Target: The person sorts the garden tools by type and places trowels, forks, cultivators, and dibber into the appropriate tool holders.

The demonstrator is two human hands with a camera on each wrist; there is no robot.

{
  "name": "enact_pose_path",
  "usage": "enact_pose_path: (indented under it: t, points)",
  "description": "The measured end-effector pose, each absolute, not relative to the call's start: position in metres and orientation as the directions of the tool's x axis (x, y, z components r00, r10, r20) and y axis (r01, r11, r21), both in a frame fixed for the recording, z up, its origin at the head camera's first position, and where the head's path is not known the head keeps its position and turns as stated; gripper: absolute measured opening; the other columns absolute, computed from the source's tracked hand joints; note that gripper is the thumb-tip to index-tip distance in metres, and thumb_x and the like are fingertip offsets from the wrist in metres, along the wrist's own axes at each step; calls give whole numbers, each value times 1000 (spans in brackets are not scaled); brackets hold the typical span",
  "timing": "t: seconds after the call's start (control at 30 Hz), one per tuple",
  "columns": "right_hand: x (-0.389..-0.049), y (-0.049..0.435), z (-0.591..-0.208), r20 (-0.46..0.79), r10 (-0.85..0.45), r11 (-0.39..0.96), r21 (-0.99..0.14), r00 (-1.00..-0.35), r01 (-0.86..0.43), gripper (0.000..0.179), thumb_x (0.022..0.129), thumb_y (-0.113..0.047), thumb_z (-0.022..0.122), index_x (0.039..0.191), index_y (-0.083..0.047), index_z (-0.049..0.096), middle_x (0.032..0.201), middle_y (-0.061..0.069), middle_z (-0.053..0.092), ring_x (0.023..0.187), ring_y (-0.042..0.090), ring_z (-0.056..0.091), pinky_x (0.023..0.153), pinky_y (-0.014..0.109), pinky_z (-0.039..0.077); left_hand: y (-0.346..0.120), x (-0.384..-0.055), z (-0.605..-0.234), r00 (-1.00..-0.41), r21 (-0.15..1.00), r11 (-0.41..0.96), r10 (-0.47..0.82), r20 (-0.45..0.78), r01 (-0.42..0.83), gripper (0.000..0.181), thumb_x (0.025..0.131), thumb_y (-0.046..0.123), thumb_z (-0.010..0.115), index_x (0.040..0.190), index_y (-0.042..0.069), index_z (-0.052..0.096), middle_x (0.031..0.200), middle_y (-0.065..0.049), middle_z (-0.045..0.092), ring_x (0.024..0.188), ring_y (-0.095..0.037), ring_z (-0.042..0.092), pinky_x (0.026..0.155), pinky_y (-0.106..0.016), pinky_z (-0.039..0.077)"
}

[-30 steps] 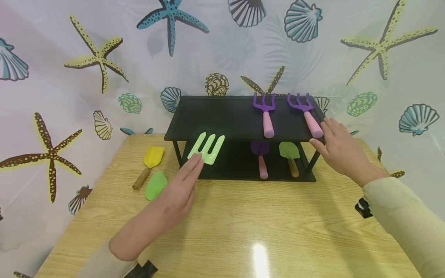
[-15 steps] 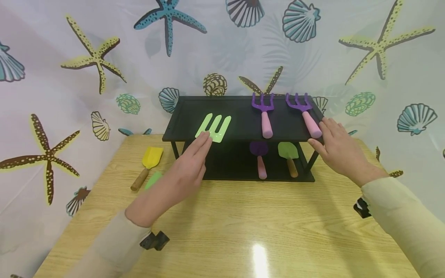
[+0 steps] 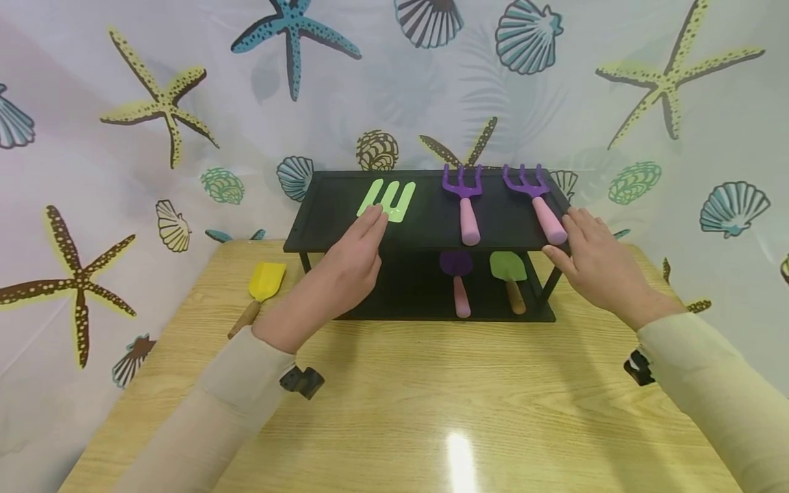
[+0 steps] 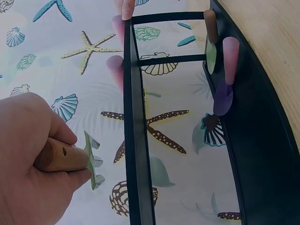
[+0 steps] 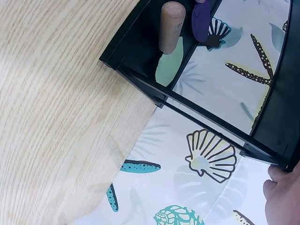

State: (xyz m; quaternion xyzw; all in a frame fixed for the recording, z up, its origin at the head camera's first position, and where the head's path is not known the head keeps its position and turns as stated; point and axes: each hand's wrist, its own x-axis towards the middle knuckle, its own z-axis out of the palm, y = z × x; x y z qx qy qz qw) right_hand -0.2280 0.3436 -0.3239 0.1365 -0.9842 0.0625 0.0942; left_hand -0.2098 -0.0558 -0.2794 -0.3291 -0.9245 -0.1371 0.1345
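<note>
My left hand grips the brown wooden handle of a light green hand fork. In the left wrist view, its bent tines hang a little above the top board of a black two-tier shelf, apart from it. My right hand rests at the shelf's right end, fingers extended, thumb by the front corner. Two purple hand forks with pink handles lie on the top tier, right of the green one. Below lie a purple trowel with a pink handle and a green trowel with a wooden handle.
On the wooden table, left of the shelf, lies a yellow trowel, its handle end close to my left sleeve. A sheet printed with starfish and shells hangs close behind the shelf.
My left hand has carried the green fork up, forward and slightly right, from before the shelf to over its top tier. The arm now hides the green trowel on the table. The right hand stayed put.
</note>
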Motion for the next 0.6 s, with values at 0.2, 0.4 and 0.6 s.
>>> enact_pose_path:
  t: [0.2, 0.4, 0.6]
  points:
    - [-227, 344, -324, 211, -261, 953, -100, -942, -286, 80, 106, -51, 30, 152, 13, 19, 159, 33, 17, 150, 49, 12, 125, 57, 8, -41, -229, -273, -788, 214, 763, 554, 270, 610, 52, 101, 2, 46, 149, -11, 31, 160, -23, 28, 151, -32, 26, 120, -40, 30]
    - [-228, 345, -325, 201, -257, 955, -95, -945, -280, 80, 106, -52, 29, 152, 12, 18, 160, 33, 17, 150, 48, 11, 125, 56, 7, -33, -254, -267, -869, 353, 797, 479, 123, 490, 53, 104, 6, 38, 153, -6, 25, 165, -17, 19, 154, -27, 17, 124, -39, 24]
    - [-227, 344, -325, 205, -257, 955, -96, -944, -281, 80, 106, -52, 29, 152, 12, 18, 160, 33, 17, 150, 48, 12, 125, 56, 7, -29, -269, -267, -886, 368, 813, 457, 80, 452, 52, 104, 6, 36, 153, -6, 23, 164, -18, 18, 154, -29, 18, 123, -40, 27]
